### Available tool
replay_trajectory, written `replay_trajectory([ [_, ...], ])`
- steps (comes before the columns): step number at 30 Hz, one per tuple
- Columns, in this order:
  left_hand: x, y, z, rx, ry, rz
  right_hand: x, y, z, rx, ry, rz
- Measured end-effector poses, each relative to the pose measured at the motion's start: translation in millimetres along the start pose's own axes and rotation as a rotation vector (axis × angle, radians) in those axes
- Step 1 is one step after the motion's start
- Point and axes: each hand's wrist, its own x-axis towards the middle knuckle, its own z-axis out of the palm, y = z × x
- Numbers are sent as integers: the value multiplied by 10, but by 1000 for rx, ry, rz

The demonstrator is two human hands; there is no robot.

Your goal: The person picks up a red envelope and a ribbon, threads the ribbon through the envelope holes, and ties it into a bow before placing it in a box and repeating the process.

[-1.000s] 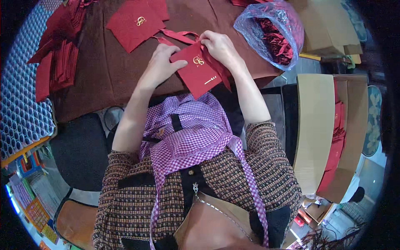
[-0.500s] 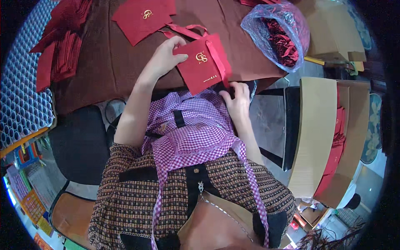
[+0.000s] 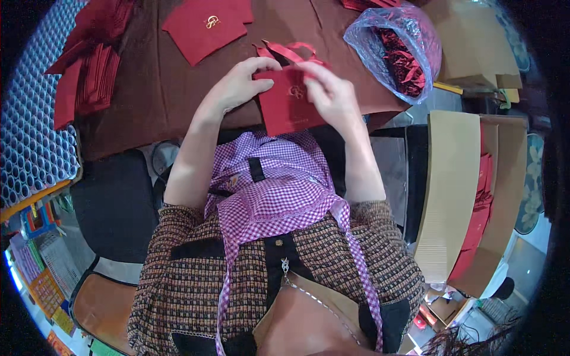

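Note:
A red paper bag (image 3: 288, 110) with a gold emblem on its front hangs over the near edge of the table. My left hand (image 3: 249, 86) grips its upper left corner, thumb in front and fingers behind. Across the upper right of the bag reaches my right hand (image 3: 332, 98), slightly smeared, its index finger stretched along the top edge; whether it pinches anything cannot be told. Red ribbon (image 3: 303, 47) loops above the bag, on the far side of both hands. Farther back on the left lie flat red bags (image 3: 208, 32) with the same emblem.
A brown cloth (image 3: 142, 77) covers the table. Stacked red bags (image 3: 95, 80) stand at the far left. On the right sits a clear plastic bag (image 3: 424, 47) of dark red ribbons. A tall open carton (image 3: 448, 196) with red bags stands beside the table; a black chair (image 3: 113, 202) is on the left.
My right hand has risen from below the red bag's right side to its top edge. The ribbon that hung down the bag's front now lies above it. My left hand keeps its grip.

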Motion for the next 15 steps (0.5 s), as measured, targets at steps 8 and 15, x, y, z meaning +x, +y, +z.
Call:
replay_trajectory([
  [8,-46,12,-41,208,-21,49,371,190,99,-239,-156,13],
  [15,-21,-280,3,-69,87,-61,343,208,-86,619,-177,251],
])
